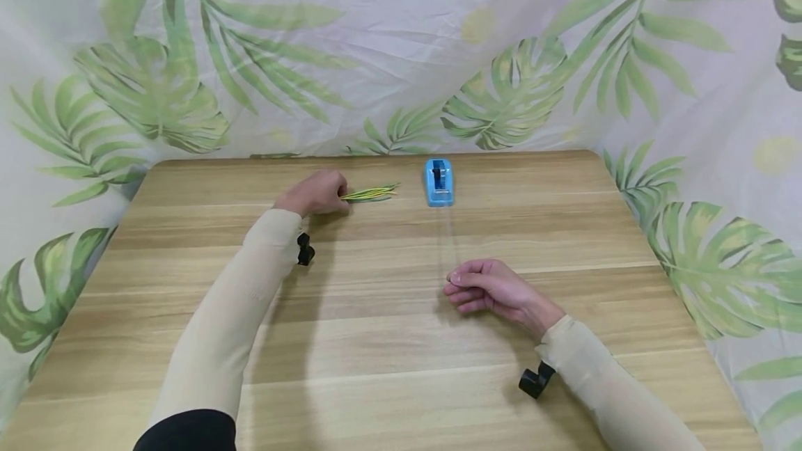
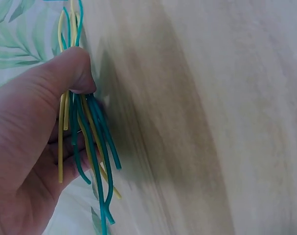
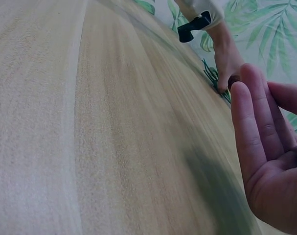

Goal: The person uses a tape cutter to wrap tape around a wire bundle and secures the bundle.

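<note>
My left hand (image 1: 316,193) pinches a bunch of thin yellow and green wires (image 1: 370,194) low over the far part of the table. In the left wrist view, loose wire ends (image 2: 97,142) fan out below the thumb, and others stick out on the far side. To the right of the wires, a blue tape dispenser (image 1: 441,196) stands near the table's back edge. A strip of clear tape (image 1: 447,235) runs from it toward me. The strip's end is between the thumb and fingers of my right hand (image 1: 495,291), nearer the front; the tape is too faint to see in the right wrist view.
The wooden table (image 1: 376,388) reaches back to a leaf-patterned cloth (image 1: 401,54), which also hangs along both sides. Black wrist cameras (image 1: 535,380) stick out below the sleeves.
</note>
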The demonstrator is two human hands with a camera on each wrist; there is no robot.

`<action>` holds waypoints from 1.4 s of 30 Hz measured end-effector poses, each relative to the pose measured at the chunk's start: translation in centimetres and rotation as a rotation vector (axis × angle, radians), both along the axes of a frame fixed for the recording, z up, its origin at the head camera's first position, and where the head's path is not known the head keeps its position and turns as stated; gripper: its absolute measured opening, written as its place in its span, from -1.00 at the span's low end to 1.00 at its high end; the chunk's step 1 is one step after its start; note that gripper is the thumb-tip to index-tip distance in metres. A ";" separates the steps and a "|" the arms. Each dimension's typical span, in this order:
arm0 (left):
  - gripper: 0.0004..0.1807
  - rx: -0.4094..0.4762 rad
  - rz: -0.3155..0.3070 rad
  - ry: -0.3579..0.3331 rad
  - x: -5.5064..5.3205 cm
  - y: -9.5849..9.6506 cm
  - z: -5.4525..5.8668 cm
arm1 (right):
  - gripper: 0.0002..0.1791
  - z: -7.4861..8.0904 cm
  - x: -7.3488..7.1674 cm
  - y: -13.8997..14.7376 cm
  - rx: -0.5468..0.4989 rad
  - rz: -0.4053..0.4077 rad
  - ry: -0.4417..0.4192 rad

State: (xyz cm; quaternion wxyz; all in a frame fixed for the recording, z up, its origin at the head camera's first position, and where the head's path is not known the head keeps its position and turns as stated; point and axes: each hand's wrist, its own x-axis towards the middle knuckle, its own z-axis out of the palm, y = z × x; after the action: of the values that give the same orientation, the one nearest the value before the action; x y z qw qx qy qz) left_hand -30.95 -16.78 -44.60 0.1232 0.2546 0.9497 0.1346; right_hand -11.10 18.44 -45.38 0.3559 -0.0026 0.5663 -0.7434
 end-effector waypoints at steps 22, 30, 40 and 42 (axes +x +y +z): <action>-0.69 0.168 0.131 -0.165 0.8 -0.9 0.0 | -0.59 0.0 0.0 0.6 -0.023 -0.003 0.014; -0.66 0.284 0.170 -0.207 1.5 -1.1 0.0 | -0.59 0.1 0.2 0.7 -0.014 -0.008 0.014; -0.71 0.320 0.189 -0.170 2.0 -1.3 -0.3 | -0.61 0.3 0.2 0.5 0.008 -0.016 0.008; -0.73 0.325 0.208 -0.166 2.1 -1.4 -0.4 | -0.61 0.3 0.1 0.5 0.008 -0.013 0.008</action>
State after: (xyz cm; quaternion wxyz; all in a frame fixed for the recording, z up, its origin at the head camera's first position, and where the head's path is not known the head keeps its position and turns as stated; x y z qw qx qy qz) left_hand -28.85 -18.20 -45.01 0.1440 0.1599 0.9232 0.3185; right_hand -10.96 18.95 -45.12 0.3487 -0.0002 0.5707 -0.7434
